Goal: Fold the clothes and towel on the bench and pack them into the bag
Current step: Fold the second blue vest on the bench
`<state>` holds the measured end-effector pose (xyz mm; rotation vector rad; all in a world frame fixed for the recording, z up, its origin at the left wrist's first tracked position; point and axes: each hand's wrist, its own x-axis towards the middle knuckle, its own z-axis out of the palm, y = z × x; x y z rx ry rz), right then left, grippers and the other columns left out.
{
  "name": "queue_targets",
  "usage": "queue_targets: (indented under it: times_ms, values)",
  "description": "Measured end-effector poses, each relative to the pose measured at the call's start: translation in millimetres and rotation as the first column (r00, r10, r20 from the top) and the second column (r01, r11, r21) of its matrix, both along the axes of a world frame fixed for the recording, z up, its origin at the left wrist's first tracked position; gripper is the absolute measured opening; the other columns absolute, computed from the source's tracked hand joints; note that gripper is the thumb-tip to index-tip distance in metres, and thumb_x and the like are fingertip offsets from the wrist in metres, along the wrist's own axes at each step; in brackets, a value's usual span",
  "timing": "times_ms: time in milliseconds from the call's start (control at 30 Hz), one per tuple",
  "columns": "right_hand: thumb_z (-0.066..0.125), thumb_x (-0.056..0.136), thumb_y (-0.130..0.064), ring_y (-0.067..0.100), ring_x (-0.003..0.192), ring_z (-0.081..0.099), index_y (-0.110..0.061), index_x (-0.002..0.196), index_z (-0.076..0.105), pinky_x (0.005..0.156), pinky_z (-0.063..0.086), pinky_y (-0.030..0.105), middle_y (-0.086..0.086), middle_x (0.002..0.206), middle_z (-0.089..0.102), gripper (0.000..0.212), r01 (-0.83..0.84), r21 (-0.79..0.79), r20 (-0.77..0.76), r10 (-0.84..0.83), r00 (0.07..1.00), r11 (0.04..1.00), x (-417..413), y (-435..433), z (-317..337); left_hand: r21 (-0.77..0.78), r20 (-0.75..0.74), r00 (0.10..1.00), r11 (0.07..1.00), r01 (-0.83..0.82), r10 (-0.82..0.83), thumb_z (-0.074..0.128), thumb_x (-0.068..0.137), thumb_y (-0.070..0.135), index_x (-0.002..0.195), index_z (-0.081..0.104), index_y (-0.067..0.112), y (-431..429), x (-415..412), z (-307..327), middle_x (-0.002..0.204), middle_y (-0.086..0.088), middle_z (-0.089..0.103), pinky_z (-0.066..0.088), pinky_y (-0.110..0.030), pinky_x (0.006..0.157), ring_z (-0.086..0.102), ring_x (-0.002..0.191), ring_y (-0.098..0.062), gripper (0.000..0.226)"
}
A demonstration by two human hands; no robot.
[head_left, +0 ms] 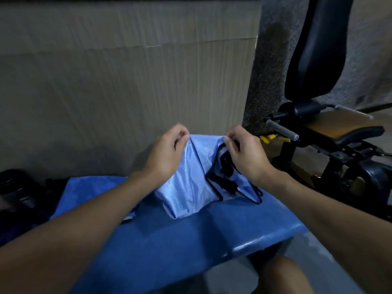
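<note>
**Head view: light-blue shirt (191, 183) held up by both hands over the blue surface (191, 240)**

Held by its top edge, hanging in a loose tent, lower folds resting on the surface near the middle. Shiny fabric, black trim along the openings on the right side. Pinched at the upper left corner between thumb and curled fingers of the left hand (167, 149). Gripped at the upper right corner, at the black-trimmed edge, by the right hand (246, 153), fingers curled round the cloth. Both hands raised above the surface, level with each other, set apart by the shirt's top edge. Bare forearms reaching in from the lower corners.

To the left of the shirt, lying flat on the surface and partly under the left forearm: a darker blue cloth (89, 192). Touching the shirt or not: hidden by the arm. Further left, at the end of the surface, a dark object (17, 192), too blurred to name.

Behind, a wall of brown cardboard (127, 81). On the right, well apart from the shirt, an exercise machine (339, 126) with an upright black pad (318, 60), a grey handle (282, 130) pointing towards the surface and a yellow clip (268, 138) just beside it. At the bottom edge, below the front rim of the surface, a bare knee (284, 274).
</note>
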<state>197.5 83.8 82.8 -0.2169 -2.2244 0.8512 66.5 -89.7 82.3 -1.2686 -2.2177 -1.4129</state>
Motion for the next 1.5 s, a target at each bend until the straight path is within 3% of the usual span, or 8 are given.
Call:
queue_targets:
  times_ms: [367, 567, 700, 800, 900, 1000, 1333, 1500]
  values:
    - [0.056, 0.098, -0.014, 0.019, 0.076, 0.060, -0.010, 0.085, 0.059, 0.064, 0.039, 0.023, 0.000, 0.074, 0.064, 0.014, -0.074, -0.114, 0.133, 0.089, 0.987, 0.991, -2, -69, -19, -0.189, -0.013, 0.997, 0.978, -0.082, 0.081, 0.063, 0.093, 0.007, 0.089, 0.070, 0.010, -101, 10, -3, 0.073, 0.003, 0.062, 0.045, -0.027, 0.066, 0.053, 0.064, -0.009, 0.008]
    - [0.050, 0.099, -0.018, 0.032, 0.089, 0.063, -0.007, 0.091, 0.061, 0.077, 0.048, 0.038, 0.015, 0.090, 0.067, 0.017, 0.030, 0.000, 0.431, -0.027, 0.902, 1.000, -28, -46, -86, -0.417, 0.009, 0.996, 0.906, -0.077, 0.089, 0.065, 0.089, 0.019, 0.094, 0.070, 0.012, -118, 6, -79, 0.089, -0.001, 0.066, 0.051, -0.036, 0.082, 0.063, 0.082, -0.018, 0.010]
    - [0.059, 0.090, -0.017, 0.032, 0.104, 0.054, -0.018, 0.096, 0.066, 0.087, 0.042, 0.045, 0.007, 0.101, 0.063, 0.009, -0.024, 0.231, 0.496, -0.097, 0.863, 0.973, -18, -46, -119, -0.648, 0.074, 0.997, 0.761, 0.031, 0.023, 0.058, 0.078, 0.051, 0.099, 0.070, 0.019, -128, 21, -126, 0.098, 0.002, 0.068, 0.049, -0.036, 0.087, 0.064, 0.096, -0.019, 0.040]
    - [0.068, 0.083, -0.014, 0.018, 0.075, 0.059, -0.011, 0.084, 0.068, 0.074, 0.049, 0.036, 0.000, 0.079, 0.064, 0.003, -0.162, 0.100, 0.485, 0.094, 0.870, 0.982, -5, -59, -134, -0.807, 0.062, 0.997, 0.586, 0.072, -0.037, 0.053, 0.070, 0.071, 0.113, 0.065, 0.028, -129, 34, -148, 0.111, 0.010, 0.063, 0.044, -0.036, 0.096, 0.057, 0.109, -0.014, 0.062]
    - [0.073, 0.081, -0.044, 0.012, 0.067, 0.059, -0.017, 0.077, 0.065, 0.068, 0.048, 0.032, -0.005, 0.071, 0.065, 0.029, -0.311, -0.010, 0.687, 0.233, 0.689, 0.950, 8, -72, -149, -0.872, 0.021, 0.997, 0.487, 0.055, -0.074, 0.069, 0.076, 0.060, 0.122, 0.058, 0.028, -125, 43, -164, 0.117, 0.009, 0.055, 0.041, -0.036, 0.095, 0.051, 0.109, -0.014, 0.057]
    - [0.071, 0.078, -0.052, 0.013, 0.075, 0.048, -0.025, 0.074, 0.051, 0.071, 0.032, 0.033, -0.007, 0.078, 0.055, 0.034, -0.410, 0.132, 0.796, 0.150, 0.586, 0.902, 18, -82, -165, -0.826, 0.023, 0.999, 0.563, 0.032, -0.023, 0.072, 0.085, 0.042, 0.102, 0.064, 0.023, -123, 44, -172, 0.103, 0.010, 0.054, 0.041, -0.033, 0.089, 0.054, 0.104, -0.016, 0.026]
    - [0.063, 0.091, -0.020, 0.021, 0.076, 0.056, -0.017, 0.076, 0.053, 0.080, 0.048, 0.044, -0.002, 0.075, 0.058, 0.018, -0.193, 0.086, 0.555, 0.114, 0.824, 0.977, 10, -78, -132, -0.430, 0.159, 0.975, 0.900, -0.076, 0.158, 0.068, 0.092, 0.016, 0.082, 0.063, 0.015, -123, 40, -109, 0.073, -0.001, 0.066, 0.049, -0.033, 0.069, 0.062, 0.069, -0.017, 0.012]
    - [0.071, 0.078, -0.054, 0.013, 0.099, 0.058, -0.022, 0.106, 0.057, 0.090, 0.045, 0.029, -0.006, 0.102, 0.063, 0.045, -0.262, -0.136, 0.301, 0.291, 0.908, 0.956, 7, -102, -64, -0.232, 0.203, 0.971, 0.970, -0.075, 0.123, 0.064, 0.093, 0.008, 0.077, 0.058, 0.021, -104, 44, -27, 0.071, -0.002, 0.061, 0.046, -0.032, 0.064, 0.053, 0.063, -0.013, 0.021]
